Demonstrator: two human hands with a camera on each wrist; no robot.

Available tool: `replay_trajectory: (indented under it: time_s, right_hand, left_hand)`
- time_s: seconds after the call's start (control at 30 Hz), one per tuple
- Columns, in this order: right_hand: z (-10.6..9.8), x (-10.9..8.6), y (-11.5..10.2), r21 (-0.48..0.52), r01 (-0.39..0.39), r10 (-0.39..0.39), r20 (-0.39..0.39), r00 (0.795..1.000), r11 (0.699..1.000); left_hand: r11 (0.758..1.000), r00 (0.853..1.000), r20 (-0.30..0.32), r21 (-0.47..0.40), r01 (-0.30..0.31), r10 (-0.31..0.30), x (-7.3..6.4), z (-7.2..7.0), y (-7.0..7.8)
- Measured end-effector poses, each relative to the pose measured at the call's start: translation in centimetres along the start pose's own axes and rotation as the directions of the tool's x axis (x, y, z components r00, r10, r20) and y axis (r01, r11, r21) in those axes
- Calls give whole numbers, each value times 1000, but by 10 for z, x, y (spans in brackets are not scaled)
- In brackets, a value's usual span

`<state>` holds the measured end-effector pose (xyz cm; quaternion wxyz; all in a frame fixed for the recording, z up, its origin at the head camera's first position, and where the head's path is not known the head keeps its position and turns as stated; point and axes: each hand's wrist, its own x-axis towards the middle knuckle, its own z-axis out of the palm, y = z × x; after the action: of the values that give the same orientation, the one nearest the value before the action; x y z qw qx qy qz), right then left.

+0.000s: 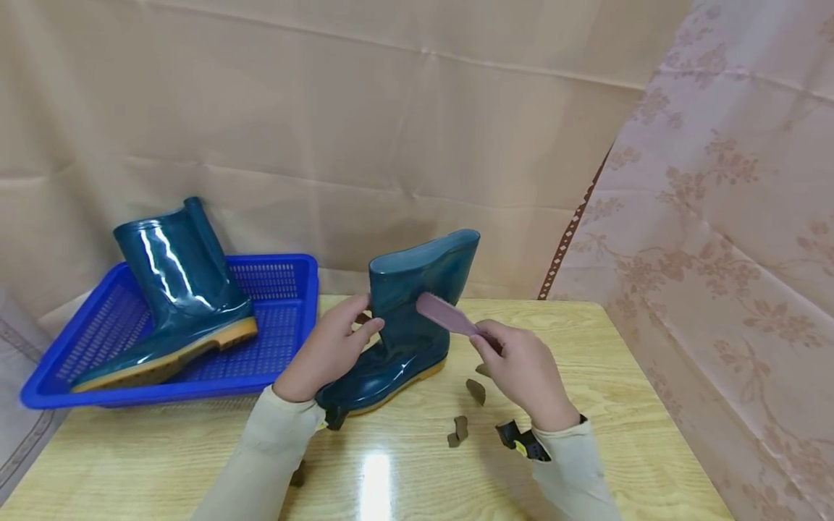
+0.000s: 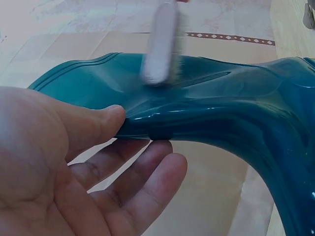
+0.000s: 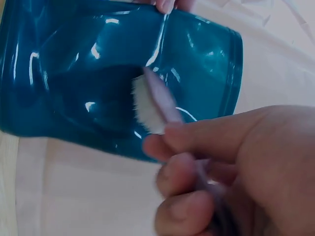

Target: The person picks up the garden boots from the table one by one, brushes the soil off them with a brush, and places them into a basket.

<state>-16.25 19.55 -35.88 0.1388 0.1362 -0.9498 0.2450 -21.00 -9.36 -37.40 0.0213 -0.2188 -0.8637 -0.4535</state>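
Observation:
A dark teal rubber boot (image 1: 404,311) stands on its sole on the table, shaft up, toe toward the lower left. My left hand (image 1: 335,344) pinches the front edge of its shaft between thumb and fingers, as the left wrist view also shows. My right hand (image 1: 521,365) grips the handle of a pale pink scrubbing brush (image 1: 446,314). In the right wrist view the brush's white bristles (image 3: 146,105) are against or very close to the shaft's side; exact contact I cannot tell. The brush head is blurred in the left wrist view.
A blue plastic basket (image 1: 309,311) at the left holds a matching boot (image 1: 185,278) with a yellowish sole. Several brown flakes (image 1: 476,391) lie on the wood-grain table (image 1: 625,434) near my right hand. A beige curtain (image 1: 326,108) hangs behind the table.

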Motion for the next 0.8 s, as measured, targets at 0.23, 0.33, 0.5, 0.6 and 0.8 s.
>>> replay_trajectory:
  time_s: [0.23, 0.33, 0.5, 0.6, 0.8]
  right_hand:
    - [-3, 2, 13, -11, -178, 178, 142, 974, 984]
    - [-3, 2, 17, -20, -202, 203, 174, 964, 979]
    - [-1, 2, 15, -1, -52, 52, 152, 987, 999]
    - [2, 2, 11, 29, 101, -103, 124, 987, 995]
    - [5, 3, 3, 34, 272, -273, 10, 962, 962]
  left_hand:
    - [1000, 1000, -6, -18, 22, -22, 1, 0, -1]
    - [999, 999, -6, -25, 33, -33, 1, 1, -2]
    - [999, 999, -6, -16, 34, -34, 1, 2, -1]
    - [1000, 1000, 10, -2, 11, -11, 0, 2, 1]
    - [999, 998, 55, 7, -39, 38, 0, 2, 4]
